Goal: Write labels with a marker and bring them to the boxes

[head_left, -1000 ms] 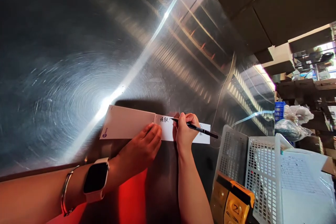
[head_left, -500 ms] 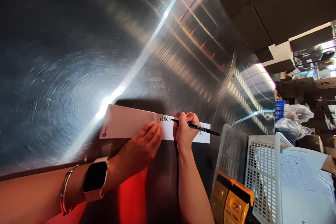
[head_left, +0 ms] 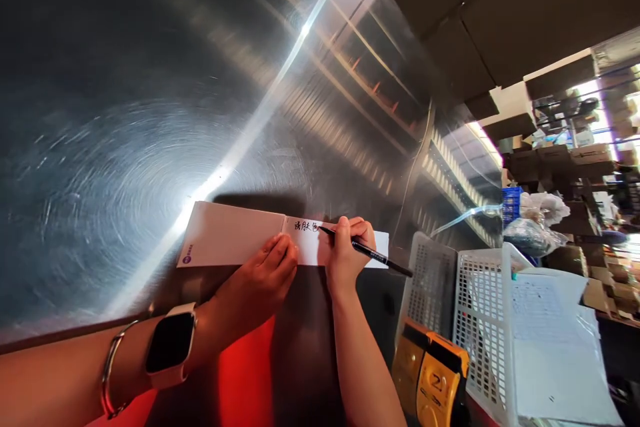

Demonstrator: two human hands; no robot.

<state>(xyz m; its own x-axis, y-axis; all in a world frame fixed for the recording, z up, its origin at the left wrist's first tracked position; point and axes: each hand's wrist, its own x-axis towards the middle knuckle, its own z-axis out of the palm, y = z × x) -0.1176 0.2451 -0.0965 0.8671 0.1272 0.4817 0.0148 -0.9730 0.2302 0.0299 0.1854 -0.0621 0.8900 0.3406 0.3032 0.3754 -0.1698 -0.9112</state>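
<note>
Brushed steel fills most of what I see, a broad sheet [head_left: 150, 113] streaked with glare, and against it lies a long open notepad [head_left: 235, 235], its tan cover folded out to the left and a white page running right. Black handwriting [head_left: 306, 226] sits on the page just right of the fold. My right hand [head_left: 345, 250] has its fingers pinched together around a black pen [head_left: 367, 251], whose tip touches the page at the end of the writing while the barrel slants down to the right. My left hand [head_left: 263, 277] lies flat with the fingers together and stretched out, their tips pressing on the pad's lower edge at the fold. On that wrist I see a smartwatch [head_left: 170, 345] and, further up the arm, a metal bangle [head_left: 110, 370]. Lower right stands a white perforated basket [head_left: 480, 327] with printed sheets [head_left: 547, 340] against it, and just left of the basket a yellow and black device [head_left: 433, 377]. Brown cartons [head_left: 500, 7] are stacked upper right.
</note>
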